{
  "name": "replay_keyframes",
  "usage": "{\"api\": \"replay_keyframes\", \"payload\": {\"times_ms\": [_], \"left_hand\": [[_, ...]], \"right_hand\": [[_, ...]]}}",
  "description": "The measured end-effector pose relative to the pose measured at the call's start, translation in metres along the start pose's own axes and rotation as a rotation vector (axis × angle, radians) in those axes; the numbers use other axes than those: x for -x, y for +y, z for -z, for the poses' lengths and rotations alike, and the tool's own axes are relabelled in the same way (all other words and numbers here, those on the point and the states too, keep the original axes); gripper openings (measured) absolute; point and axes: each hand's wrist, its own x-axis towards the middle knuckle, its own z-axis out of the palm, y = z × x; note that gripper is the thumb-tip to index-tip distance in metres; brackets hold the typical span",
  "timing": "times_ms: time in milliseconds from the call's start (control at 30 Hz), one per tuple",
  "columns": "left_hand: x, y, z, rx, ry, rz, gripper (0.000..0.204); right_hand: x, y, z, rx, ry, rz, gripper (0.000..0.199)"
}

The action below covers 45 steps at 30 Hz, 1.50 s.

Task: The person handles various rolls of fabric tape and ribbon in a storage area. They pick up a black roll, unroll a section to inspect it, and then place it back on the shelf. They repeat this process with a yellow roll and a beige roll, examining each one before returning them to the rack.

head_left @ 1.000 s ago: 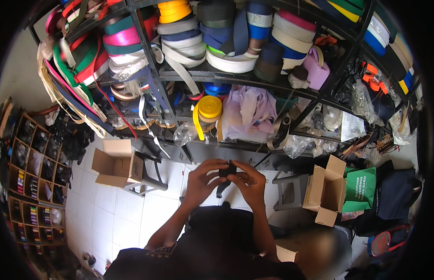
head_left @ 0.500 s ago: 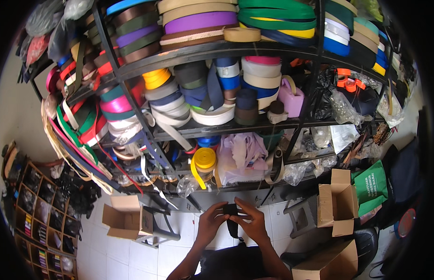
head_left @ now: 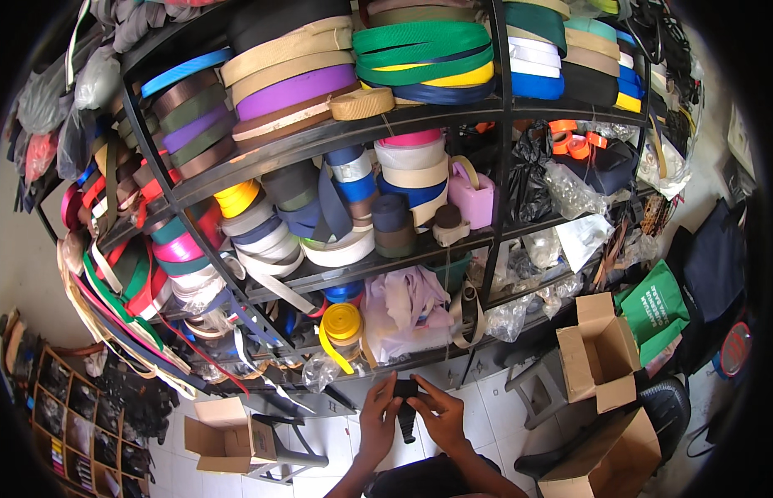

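Both my hands come together low in the middle of the head view and hold a black strap-like piece (head_left: 406,388). My left hand (head_left: 378,412) pinches its left side between thumb and fingers. On the right side, my right hand (head_left: 437,412) grips it the same way. A narrower, ridged black length hangs down between the two hands. Whether a buckle or some other fitting is part of it, I cannot make out.
In front stands a black metal rack (head_left: 320,141) full of webbing rolls, with a yellow roll (head_left: 343,322) low down. Open cardboard boxes sit at left (head_left: 229,437) and right (head_left: 598,349) on stools. A compartmented shelf (head_left: 75,415) is at far left.
My view has tilted up and turned, so the rack sits lower and further left in it. My hands still hold the black piece, and more of its hanging length shows.
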Motion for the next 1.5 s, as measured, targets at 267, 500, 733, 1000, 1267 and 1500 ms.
{"api": "replay_keyframes", "payload": {"times_ms": [267, 500, 733, 1000, 1267, 1500], "left_hand": [[-0.004, -0.017, 0.022, 0.595, -0.008, 0.283, 0.049], [0.007, -0.015, 0.028, 0.348, 0.229, 0.24, 0.05], [0.01, -0.026, 0.072, 0.249, 0.251, 0.237, 0.047], [0.019, -0.071, 0.147, 0.278, 0.141, 0.26, 0.044], [0.016, -0.107, 0.213, 0.739, 0.018, 0.557, 0.044], [0.031, -0.124, 0.213, 0.503, 0.194, 0.337, 0.047]], "right_hand": [[-0.014, -0.008, -0.013, -0.093, -0.08, 0.07, 0.053], [-0.008, -0.008, -0.071, 0.153, 0.001, 0.191, 0.056], [-0.005, -0.01, -0.131, 0.194, 0.022, 0.191, 0.054], [-0.007, 0.006, -0.187, -0.168, 0.011, 0.046, 0.047], [-0.009, 0.01, -0.21, 0.117, -0.185, -0.049, 0.044], [0.008, 0.021, -0.252, 0.155, -0.129, -0.079, 0.055]]}}
